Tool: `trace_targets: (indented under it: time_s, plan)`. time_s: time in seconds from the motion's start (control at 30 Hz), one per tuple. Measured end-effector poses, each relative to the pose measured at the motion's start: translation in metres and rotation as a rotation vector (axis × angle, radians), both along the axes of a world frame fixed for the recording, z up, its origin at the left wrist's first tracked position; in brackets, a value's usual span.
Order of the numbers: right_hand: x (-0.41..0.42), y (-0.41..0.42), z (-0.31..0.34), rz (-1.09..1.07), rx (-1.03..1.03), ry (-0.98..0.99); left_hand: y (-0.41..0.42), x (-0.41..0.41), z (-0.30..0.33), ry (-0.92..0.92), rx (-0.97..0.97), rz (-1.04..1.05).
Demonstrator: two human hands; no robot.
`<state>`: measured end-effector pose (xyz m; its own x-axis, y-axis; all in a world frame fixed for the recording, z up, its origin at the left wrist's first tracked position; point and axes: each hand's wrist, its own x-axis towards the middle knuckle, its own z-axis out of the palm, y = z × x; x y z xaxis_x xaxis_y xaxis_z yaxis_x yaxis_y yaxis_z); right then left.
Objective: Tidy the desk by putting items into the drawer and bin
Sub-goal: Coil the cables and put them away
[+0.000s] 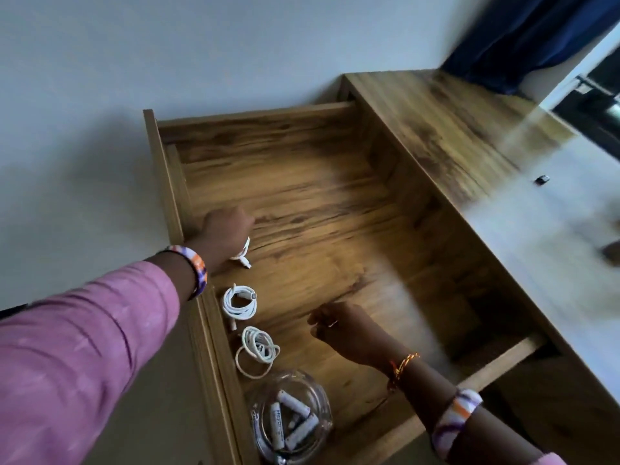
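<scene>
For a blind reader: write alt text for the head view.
A person's left hand lowers a coiled white cable into an open wooden drawer, beside two more coiled cables and a glass jar of batteries. The right hand hovers above the drawer floor.

A dark blue curtain (pixel 523 35) hangs in the upper right corner, its folds dropping down to just behind the far end of the wood. Beside it, at the right edge, a dark window (pixel 600 105) shows with a pale frame. A plain grey-white wall (pixel 167 52) fills the whole upper left, lit softly, with a shadow spreading across its lower part.
</scene>
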<state>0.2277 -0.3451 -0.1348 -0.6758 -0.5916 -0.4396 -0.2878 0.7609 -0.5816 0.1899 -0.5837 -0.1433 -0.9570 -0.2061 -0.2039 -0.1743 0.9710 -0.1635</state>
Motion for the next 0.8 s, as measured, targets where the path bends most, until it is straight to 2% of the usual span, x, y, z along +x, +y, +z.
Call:
trace_targets:
  time_s: [0.17,0.37,0.5,0.63,0.7,0.8]
  plan:
    - [0.000,-0.010,0.002,0.012,0.044,0.023,-0.010,0.005,0.001,-0.116,-0.059,-0.015]
    - [0.017,-0.001,0.016,0.000,-0.008,0.107,0.029,0.026,0.043,-0.098,-0.062,-0.098]
    - [0.039,0.035,0.031,-0.051,0.004,0.189,0.088,0.052,0.057,-0.138,0.072,-0.334]
    - [0.071,0.092,0.040,-0.129,0.127,0.369,0.166,0.083,0.077,-0.387,0.292,-0.623]
    - [0.094,0.126,0.048,-0.211,0.167,0.446,0.209,0.102,0.087,-0.409,0.276,-0.733]
    - [0.133,0.173,0.058,-0.309,0.183,0.479,0.265,0.128,0.097,-0.358,0.130,-0.863]
